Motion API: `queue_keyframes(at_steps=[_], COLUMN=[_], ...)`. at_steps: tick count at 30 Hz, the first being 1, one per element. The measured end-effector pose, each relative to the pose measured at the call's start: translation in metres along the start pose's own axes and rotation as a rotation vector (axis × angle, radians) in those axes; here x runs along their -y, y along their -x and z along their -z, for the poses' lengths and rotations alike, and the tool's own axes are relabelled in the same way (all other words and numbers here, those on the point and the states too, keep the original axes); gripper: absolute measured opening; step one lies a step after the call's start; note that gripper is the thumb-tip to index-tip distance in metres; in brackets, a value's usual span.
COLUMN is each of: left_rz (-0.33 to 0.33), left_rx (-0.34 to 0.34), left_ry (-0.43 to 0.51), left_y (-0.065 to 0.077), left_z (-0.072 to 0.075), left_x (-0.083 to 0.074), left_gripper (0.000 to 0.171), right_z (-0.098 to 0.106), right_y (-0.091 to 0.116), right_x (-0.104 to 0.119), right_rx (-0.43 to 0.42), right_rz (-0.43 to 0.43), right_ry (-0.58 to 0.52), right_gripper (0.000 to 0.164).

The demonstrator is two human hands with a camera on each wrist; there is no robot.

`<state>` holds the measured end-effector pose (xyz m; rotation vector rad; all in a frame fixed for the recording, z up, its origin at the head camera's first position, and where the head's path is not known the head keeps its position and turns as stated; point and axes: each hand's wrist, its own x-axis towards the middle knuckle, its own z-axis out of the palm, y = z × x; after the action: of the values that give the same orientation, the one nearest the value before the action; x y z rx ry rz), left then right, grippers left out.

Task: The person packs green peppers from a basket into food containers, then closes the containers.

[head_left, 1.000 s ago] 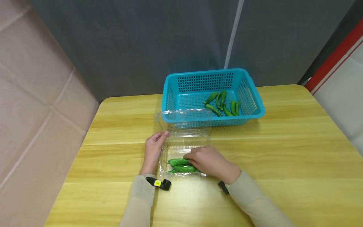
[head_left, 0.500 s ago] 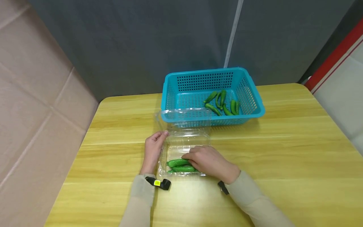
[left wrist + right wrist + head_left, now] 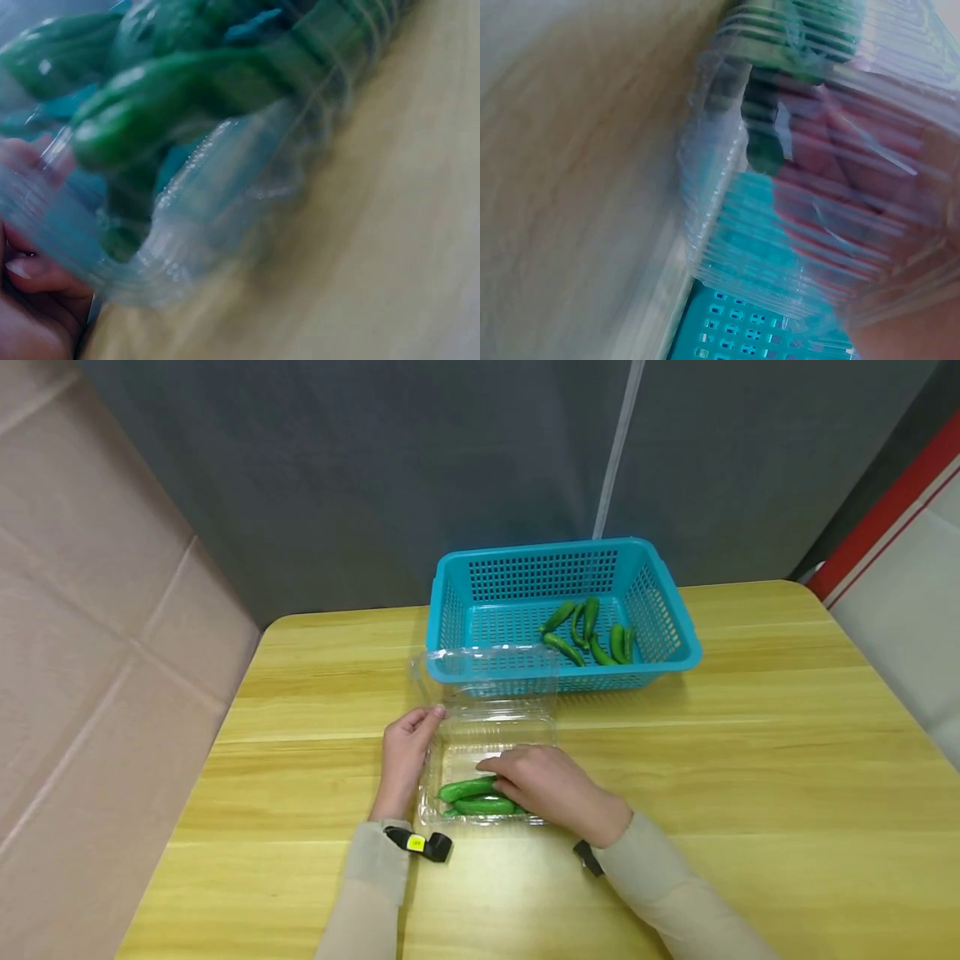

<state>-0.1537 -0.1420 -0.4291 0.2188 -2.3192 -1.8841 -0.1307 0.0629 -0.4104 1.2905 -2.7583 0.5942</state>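
Observation:
A clear plastic clamshell box [image 3: 491,735] lies with its lid raised back against the blue basket. My left hand [image 3: 405,752] pinches its left edge near the hinge. Inside, several green peppers lie along the front wall, among them a lower pepper [image 3: 483,807]. My right hand [image 3: 551,785] reaches into the box from the right, index finger extended, and holds the right end of the upper green pepper [image 3: 465,788] with thumb and hidden fingers. Through the wall, the left wrist view shows peppers [image 3: 172,97]; the right wrist view shows fingers [image 3: 810,150] beside a pepper tip.
Behind the box stands a blue perforated basket [image 3: 438,610], with several green peppers [image 3: 590,618] in its right half. The wooden table [image 3: 757,735] carries both. A dark curtain [image 3: 420,485] hangs behind the table, and a tiled wall [image 3: 97,652] is at the left.
My right hand has shifted slightly left, its index finger spreading away from the thumb. The upper pepper has slid a little left and tilted, its left end lower. My left hand stays in place.

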Motion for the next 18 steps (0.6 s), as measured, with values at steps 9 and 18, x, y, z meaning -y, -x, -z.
queue_keyframes(at_steps=[9,18], left_rz=[0.022,0.016], left_rx=[0.012,0.013], left_ry=[0.017,-0.003], left_y=[0.0004,0.0003], left_z=[0.001,0.0005], left_x=[0.0007,-0.0004], left_gripper=[0.031,0.033], right_z=[-0.0008,-0.0006], right_y=[-0.001,-0.0009], right_x=[0.0013,0.0008], right_rx=[-0.001,-0.026], right_rz=[0.018,0.025], right_ry=[-0.018,-0.024], right_gripper=[0.024,0.021])
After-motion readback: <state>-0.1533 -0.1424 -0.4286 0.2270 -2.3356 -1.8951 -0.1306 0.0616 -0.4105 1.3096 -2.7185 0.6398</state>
